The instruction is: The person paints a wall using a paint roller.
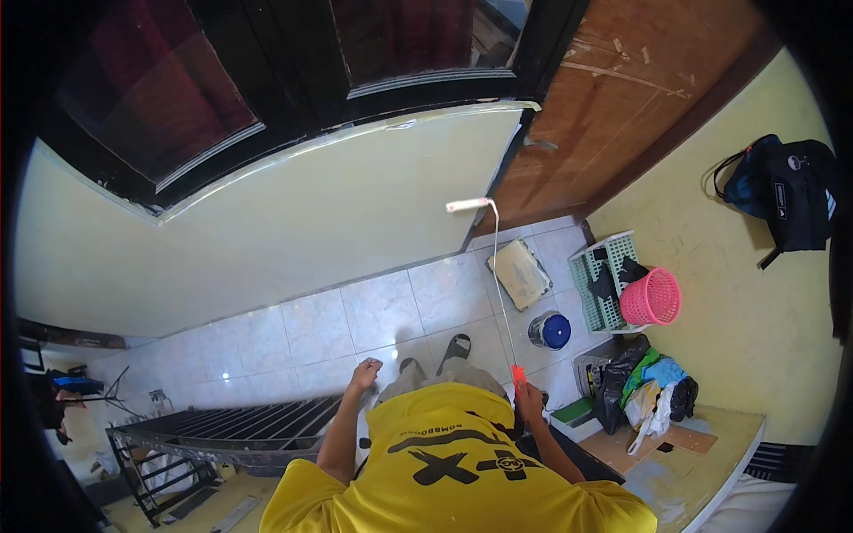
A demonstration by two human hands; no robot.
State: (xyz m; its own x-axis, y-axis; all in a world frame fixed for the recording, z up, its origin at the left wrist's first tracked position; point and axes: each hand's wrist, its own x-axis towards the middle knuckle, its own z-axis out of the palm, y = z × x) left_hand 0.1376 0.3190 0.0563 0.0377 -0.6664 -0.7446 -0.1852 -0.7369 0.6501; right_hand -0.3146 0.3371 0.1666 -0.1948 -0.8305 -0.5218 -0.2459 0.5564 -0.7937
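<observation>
overhead, right hand (530, 401) grips one paint roller (468, 204).

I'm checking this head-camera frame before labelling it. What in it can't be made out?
- Right hand: its grip on the roller pole's red handle is too small to read finger by finger.
- Paint roller: too small to tell whether it touches the wall.
- Blue bucket: contents not visible from this angle.
- Left hand: empty, though small.
- Feet: mostly hidden by the yellow shirt.
</observation>
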